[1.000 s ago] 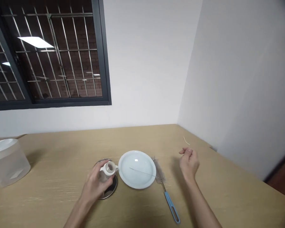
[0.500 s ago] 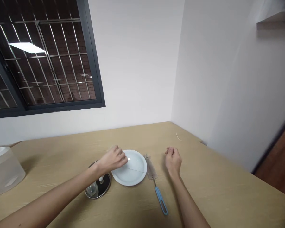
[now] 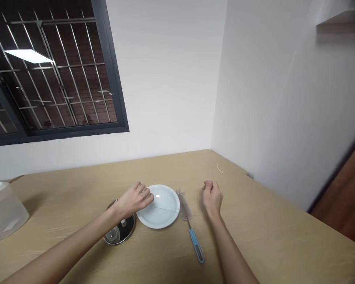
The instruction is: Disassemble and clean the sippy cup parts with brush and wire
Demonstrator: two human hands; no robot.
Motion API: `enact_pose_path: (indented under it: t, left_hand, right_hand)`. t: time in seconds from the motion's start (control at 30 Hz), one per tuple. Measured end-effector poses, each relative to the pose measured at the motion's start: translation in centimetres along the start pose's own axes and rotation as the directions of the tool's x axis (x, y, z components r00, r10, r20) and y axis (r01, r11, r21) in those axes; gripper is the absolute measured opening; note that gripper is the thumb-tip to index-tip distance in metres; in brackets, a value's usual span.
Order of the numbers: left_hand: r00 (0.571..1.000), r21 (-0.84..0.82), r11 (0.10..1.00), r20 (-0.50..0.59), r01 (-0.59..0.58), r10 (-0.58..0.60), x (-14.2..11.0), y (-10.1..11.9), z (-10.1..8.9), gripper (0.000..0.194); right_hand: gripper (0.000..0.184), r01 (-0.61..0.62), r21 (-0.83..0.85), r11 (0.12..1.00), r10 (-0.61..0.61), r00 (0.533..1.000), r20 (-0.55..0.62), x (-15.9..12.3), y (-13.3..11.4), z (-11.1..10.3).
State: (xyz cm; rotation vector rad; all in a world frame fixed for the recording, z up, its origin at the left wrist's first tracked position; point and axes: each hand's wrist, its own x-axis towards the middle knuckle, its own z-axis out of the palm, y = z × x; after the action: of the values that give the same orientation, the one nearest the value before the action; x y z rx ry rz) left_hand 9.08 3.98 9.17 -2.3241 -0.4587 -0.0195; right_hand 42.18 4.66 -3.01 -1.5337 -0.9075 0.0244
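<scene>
My left hand [image 3: 137, 196] is closed, palm down, over the left rim of a white plate [image 3: 162, 223]. A thin pale strand [image 3: 167, 210] runs from below its fingers across the plate to the bristles of a bottle brush [image 3: 197, 246] with a blue looped handle. Whether the fingers grip this strand, I cannot tell. To the right of the brush, my right hand [image 3: 212, 198] is closed with thumb and fingers together; anything inside is hidden. Under my left forearm lies a round glass lid [image 3: 127, 232] with a metal rim, partly covered.
A translucent plastic tub [image 3: 8, 213] stands at the table's left side. Near the far right corner of the wooden table [image 3: 266, 236] lies a thin pale strip [image 3: 219, 168]. White walls [image 3: 168, 79] border the table behind and to the right, with a barred window [image 3: 68, 71] at left.
The whole view has shifted slightly. My left hand has moved a little left relative to the plate, still closed. The right hand keeps its closed pose; plate, brush and lid stay put.
</scene>
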Motion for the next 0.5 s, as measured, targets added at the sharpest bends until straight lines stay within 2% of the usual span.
enact_pose_path:
  t: [0.4, 0.5]
  left_hand:
    - [0.984, -0.168, 0.97, 0.046, 0.177, -0.172, -0.7, 0.9, 0.8, 0.038]
    - [0.947, -0.325, 0.891, 0.069, 0.318, -0.313, -1.5, 0.7, 1.2, 0.041]
  right_hand:
    - [0.042, -0.049, 0.007, 0.999, 0.049, 0.998, 0.049, -0.2, -0.5, -0.1]
    - [0.045, -0.058, -0.001, 0.998, 0.058, 0.997, 0.057, -0.2, -0.5, -0.1]
